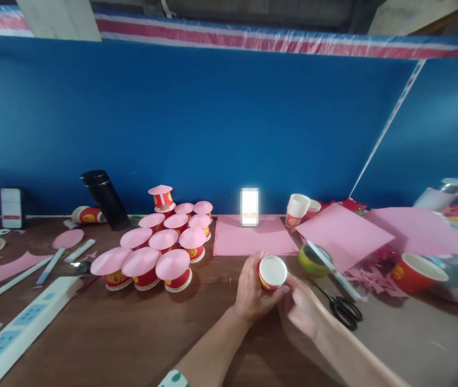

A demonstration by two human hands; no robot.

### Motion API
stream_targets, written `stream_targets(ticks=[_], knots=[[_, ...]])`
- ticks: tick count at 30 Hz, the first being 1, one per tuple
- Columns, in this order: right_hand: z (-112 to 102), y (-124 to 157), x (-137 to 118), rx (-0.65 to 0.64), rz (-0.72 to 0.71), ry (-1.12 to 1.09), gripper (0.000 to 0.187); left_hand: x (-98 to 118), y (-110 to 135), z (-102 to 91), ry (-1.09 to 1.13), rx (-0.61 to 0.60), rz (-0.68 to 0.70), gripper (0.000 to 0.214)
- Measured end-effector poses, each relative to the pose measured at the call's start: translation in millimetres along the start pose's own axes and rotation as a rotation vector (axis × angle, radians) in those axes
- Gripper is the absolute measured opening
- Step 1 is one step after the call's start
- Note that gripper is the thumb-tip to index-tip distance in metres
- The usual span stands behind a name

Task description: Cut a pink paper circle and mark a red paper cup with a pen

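Note:
My left hand (253, 293) is closed around a red paper cup (272, 273) with a white inside, held just above the brown table (132, 333) with its mouth turned toward me. My right hand (303, 306) sits right beside the cup, fingers touching its lower right side; it is blurred. To the left stands a cluster of several red cups topped with pink paper cones (160, 250).
Pink paper sheets (253, 236) lie behind the hands. Black scissors (344, 309), a green tape roll (313, 259) and a ruler (331, 269) lie to the right, with a red cup (416, 272). A power strip (19, 328) and a black flask (106, 199) are at the left.

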State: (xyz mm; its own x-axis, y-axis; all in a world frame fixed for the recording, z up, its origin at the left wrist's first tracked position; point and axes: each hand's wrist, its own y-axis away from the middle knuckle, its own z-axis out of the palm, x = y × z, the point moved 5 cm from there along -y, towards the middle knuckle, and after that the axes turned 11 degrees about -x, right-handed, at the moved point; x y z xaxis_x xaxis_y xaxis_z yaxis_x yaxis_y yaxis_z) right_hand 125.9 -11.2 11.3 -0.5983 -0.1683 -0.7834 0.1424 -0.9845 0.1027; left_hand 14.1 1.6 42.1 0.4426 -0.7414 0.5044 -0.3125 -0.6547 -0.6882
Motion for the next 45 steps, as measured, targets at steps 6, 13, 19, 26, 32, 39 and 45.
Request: stream_targets(ticks=[6, 13, 19, 26, 32, 39, 45], knots=[[-1, 17, -20, 0.026, -0.041, 0.419, 0.033, -6, 1, -3.2, 0.003, 0.067, -0.062, 0.072], [-22, 50, -68, -0.017, -0.144, 1.165, 0.026, -20, 1, 0.5, 0.066, 0.09, -0.225, 0.064], [-37, 60, -137, 0.193, -0.369, 1.816, 0.018, -23, -2, 0.7, 0.119, 0.031, -0.331, 0.066], [-65, 24, -155, 0.326, -0.13, 2.141, 0.016, -29, -3, -4.9, 0.202, 0.057, -0.493, 0.063], [-78, -1, -143, 0.334, -0.027, 2.137, 0.013, -29, -5, -6.1, 0.242, 0.068, -0.448, 0.058], [-73, 0, -143, 0.402, -0.059, 2.107, 0.02, -28, -4, -6.2, 0.231, 0.06, -0.474, 0.061], [-46, 23, -121, 0.359, -0.266, 1.992, 0.024, -29, -6, -12.0, 0.258, 0.109, -0.564, 0.064]])
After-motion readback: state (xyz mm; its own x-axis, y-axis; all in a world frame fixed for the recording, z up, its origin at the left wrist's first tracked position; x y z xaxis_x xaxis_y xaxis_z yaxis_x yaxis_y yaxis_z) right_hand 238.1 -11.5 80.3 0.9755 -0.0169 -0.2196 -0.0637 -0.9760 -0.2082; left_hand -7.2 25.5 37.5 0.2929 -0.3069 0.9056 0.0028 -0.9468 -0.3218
